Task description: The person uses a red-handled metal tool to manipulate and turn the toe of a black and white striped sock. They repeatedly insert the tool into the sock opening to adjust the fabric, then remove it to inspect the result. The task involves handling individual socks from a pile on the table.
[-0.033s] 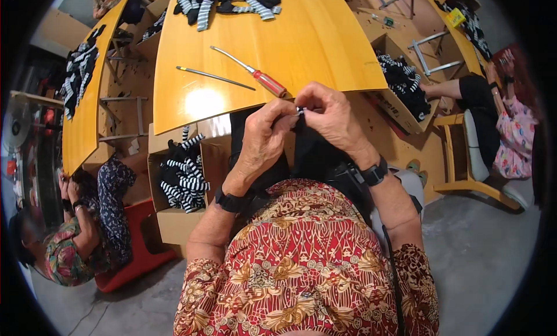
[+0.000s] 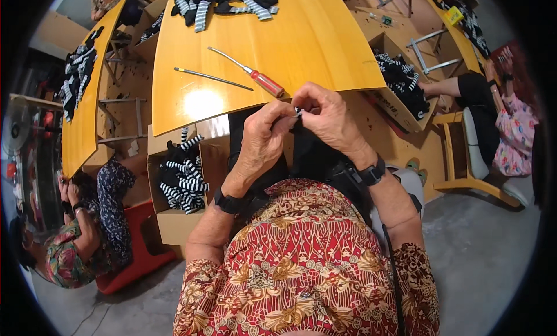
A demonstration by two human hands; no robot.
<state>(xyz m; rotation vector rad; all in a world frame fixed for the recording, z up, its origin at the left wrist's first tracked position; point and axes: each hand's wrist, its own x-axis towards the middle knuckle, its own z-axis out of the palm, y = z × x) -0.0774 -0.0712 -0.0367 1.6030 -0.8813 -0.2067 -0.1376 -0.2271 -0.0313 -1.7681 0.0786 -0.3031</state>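
Note:
Both hands meet just off the near edge of the wooden table point(image 2: 325, 51). My left hand point(image 2: 268, 127) pinches a small black-and-white piece point(image 2: 297, 112), probably knitted cloth, between thumb and forefinger. From the other side my right hand point(image 2: 331, 118) grips the same piece with its fingertips. Most of it is hidden by the fingers and blends into the dark trousers below. Just beyond my hands lies a screwdriver with a red handle point(image 2: 267, 83). Left of it rests a thin dark rod point(image 2: 214, 79) with a yellow mark near its far end.
Striped and black socks point(image 2: 226, 5) are heaped at the table's far edge. A cardboard box of striped socks point(image 2: 183, 182) stands left of my legs, another box point(image 2: 400, 80) to the right. Co-workers sit at side tables, one on a red chair point(image 2: 136, 243), another by a wooden chair point(image 2: 452, 162).

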